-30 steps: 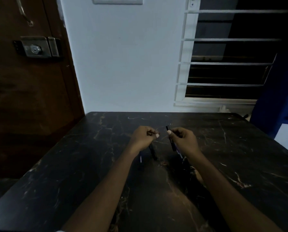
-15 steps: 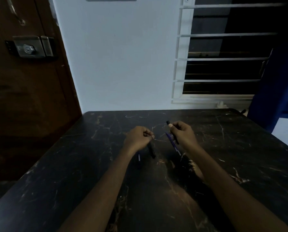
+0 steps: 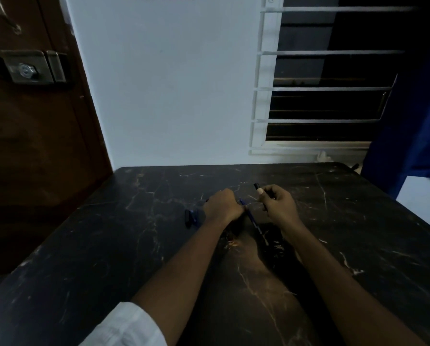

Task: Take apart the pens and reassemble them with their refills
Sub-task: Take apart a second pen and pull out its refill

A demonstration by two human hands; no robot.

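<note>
My right hand (image 3: 280, 207) grips a dark pen barrel (image 3: 256, 186), whose end sticks up past my thumb. A thin blue refill (image 3: 255, 224) runs slantwise between my hands, its lower end near the black marble table (image 3: 109, 245). My left hand (image 3: 221, 206) is closed, knuckles up, and pinches the refill's upper end at the thumb side. Two short dark pen parts (image 3: 191, 218) lie on the table just left of my left hand.
The table's far edge meets a white wall (image 3: 171, 96). A brown door with a metal lock (image 3: 26, 68) stands at the left, a barred window (image 3: 329, 96) at the back right, and a blue curtain (image 3: 414, 121) at the far right.
My left hand has set the dark pen parts down at its left and moved right to the blue refill. My right hand still holds the barrel.
</note>
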